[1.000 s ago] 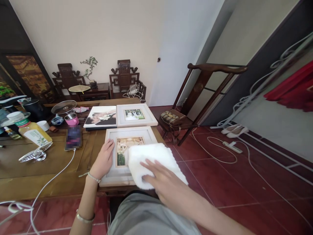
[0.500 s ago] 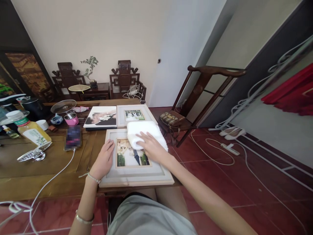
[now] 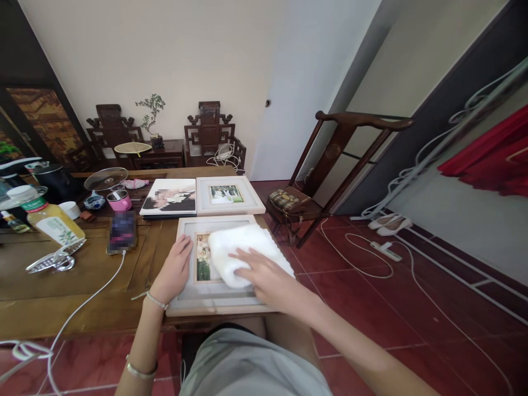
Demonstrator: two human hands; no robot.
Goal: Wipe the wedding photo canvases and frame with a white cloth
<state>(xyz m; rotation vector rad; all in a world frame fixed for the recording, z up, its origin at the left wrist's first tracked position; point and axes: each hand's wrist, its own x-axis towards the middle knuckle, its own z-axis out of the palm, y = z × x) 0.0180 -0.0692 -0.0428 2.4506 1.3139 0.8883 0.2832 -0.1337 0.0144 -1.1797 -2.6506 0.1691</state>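
A pale wooden picture frame [image 3: 223,302] lies flat at the front edge of the table, with a photo inside a light grey mat. My left hand [image 3: 175,269] rests on its left border, fingers laid out and holding nothing. Over the right part of the photo spreads a folded white towel [image 3: 237,239]. My right hand [image 3: 268,278] presses down on this towel and grips it, the fingertips near its left fold. The towel hides much of the photo and the frame's right side.
Behind lie a second picture frame [image 3: 251,208] and a photo album [image 3: 169,198]. To the left are a phone [image 3: 122,232] on a white cable, a juice bottle [image 3: 51,217], a pink cup [image 3: 119,202] and silver clips [image 3: 58,258]. A wooden chair [image 3: 340,143] bears a handbag [image 3: 289,199].
My right hand has slid the towel toward me and slightly right, down across the photo. The top of the frame now shows more. My left hand has stayed in place.
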